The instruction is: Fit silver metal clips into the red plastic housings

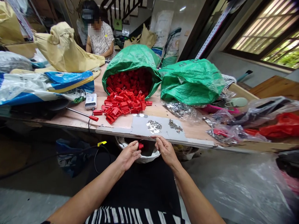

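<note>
My left hand (pixel 129 155) is closed, its fingers around a small red plastic part (pixel 140 146) that shows past the fingertips. To its right, my right hand (pixel 165 151) is pinched at the table's front edge; what sits between thumb and finger is too small to name. Just beyond the hands, a pile of shiny small metal pieces (pixel 154 126) and a darker pile of metal pieces (pixel 175 126) lie on a grey sheet (pixel 140 126). Below the hands is an open white bag (pixel 147 159). Red plastic parts (pixel 123 104) spill from a green sack (pixel 137 54) behind.
A screwdriver (pixel 83 114) with a red handle and a white device (pixel 91 101) with a cable lie left. Another green sack (pixel 191 81) and clear plastic bags (pixel 233 132) crowd the right. A person (pixel 101 37) sits across the table.
</note>
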### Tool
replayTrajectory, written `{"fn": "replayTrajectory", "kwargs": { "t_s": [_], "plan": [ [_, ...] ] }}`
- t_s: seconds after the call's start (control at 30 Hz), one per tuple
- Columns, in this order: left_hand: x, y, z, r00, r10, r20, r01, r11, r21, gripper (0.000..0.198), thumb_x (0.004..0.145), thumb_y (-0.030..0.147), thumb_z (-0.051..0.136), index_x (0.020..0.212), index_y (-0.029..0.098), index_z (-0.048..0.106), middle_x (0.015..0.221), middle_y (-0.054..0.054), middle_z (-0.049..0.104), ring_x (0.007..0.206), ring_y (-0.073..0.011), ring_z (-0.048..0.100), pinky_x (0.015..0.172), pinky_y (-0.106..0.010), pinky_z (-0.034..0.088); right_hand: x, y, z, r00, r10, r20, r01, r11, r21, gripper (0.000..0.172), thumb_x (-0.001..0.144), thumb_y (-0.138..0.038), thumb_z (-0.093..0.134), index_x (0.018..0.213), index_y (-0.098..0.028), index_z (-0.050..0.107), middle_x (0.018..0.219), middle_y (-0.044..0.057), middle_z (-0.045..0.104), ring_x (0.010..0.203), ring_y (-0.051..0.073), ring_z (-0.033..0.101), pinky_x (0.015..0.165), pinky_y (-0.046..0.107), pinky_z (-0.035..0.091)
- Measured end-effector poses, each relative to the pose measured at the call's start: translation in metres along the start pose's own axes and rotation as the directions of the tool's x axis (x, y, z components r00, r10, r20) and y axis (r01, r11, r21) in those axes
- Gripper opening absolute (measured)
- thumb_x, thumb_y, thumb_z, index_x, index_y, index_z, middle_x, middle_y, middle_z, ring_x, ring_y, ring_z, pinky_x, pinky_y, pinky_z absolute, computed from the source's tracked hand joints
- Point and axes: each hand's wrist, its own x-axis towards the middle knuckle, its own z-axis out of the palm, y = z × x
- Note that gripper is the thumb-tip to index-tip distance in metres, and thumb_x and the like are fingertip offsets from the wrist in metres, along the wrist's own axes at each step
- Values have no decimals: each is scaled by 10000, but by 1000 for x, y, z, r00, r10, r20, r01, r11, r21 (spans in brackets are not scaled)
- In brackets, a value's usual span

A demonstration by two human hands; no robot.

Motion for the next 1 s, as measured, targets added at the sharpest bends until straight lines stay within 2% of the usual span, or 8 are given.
{"fn": "replayTrajectory", "kwargs": {
  "t_s": [0.1,0.23,0.37,0.5,0.6,0.73,0.87,1.0],
  "plan": [
    [1,-1,-6,1000,-7,-20,7,1000,-16,435,822,277,620,1235,210,502,1328,-148,476,998,-206,618,925,-331,430,1,4,1,1000,3,8,-3,1000,-1,432,917,-482,427,1096,-136,613,584,-27,405,544,102,388,510,219,306],
    [-1,0,-10,1000,-6,-31,5,999,-41,451,810,258,635,1237,191,508,1301,-156,479,1022,-214,611,936,-336,430,10,4,14,999,-14,49,15,999,-33,433,926,-483,409,1099,-145,615,580,-25,435,554,107,418,536,223,333],
    [-6,0,-13,999,30,-25,-32,996,-83,406,798,231,647,1187,177,544,1176,-122,554,944,-189,636,904,-333,448,28,-7,39,986,-57,158,78,988,-132,387,933,-452,414,1108,-171,615,640,-17,514,589,108,471,590,224,375],
    [-10,-2,-18,999,45,-30,-49,985,-164,336,777,203,674,1096,158,579,1035,-87,613,880,-173,651,838,-304,481,52,-24,73,957,-135,257,208,938,-278,268,900,-367,504,1073,-198,618,845,12,623,700,118,545,683,240,426],
    [-11,-3,-22,999,36,-39,-44,977,-211,274,759,166,689,1016,147,598,988,-76,634,829,-157,654,779,-276,497,72,-35,104,917,-226,327,358,829,-430,274,880,-283,542,1143,-223,592,1058,41,597,930,147,571,818,261,437],
    [-14,1,-26,997,19,-78,-38,966,-255,212,771,148,671,964,136,586,924,-72,638,800,-161,660,746,-272,512,97,-47,140,879,-208,429,464,583,-668,463,905,-209,470,1349,-331,413,1301,58,449,995,186,558,773,288,458],
    [-14,7,-34,996,40,-83,-61,959,-277,239,779,156,666,1000,132,579,952,-88,643,826,-175,667,751,-278,519,120,-56,164,870,-172,462,489,408,-771,421,937,-152,342,1310,-329,425,1225,74,468,954,208,551,710,306,461],
    [-14,12,-41,995,80,-56,-93,952,-292,268,789,149,648,1047,126,579,995,-108,650,869,-189,671,786,-293,519,134,-58,169,878,-145,456,474,391,-789,281,960,-204,332,1154,-248,531,1092,80,525,907,204,559,688,294,454]
  ]
}}
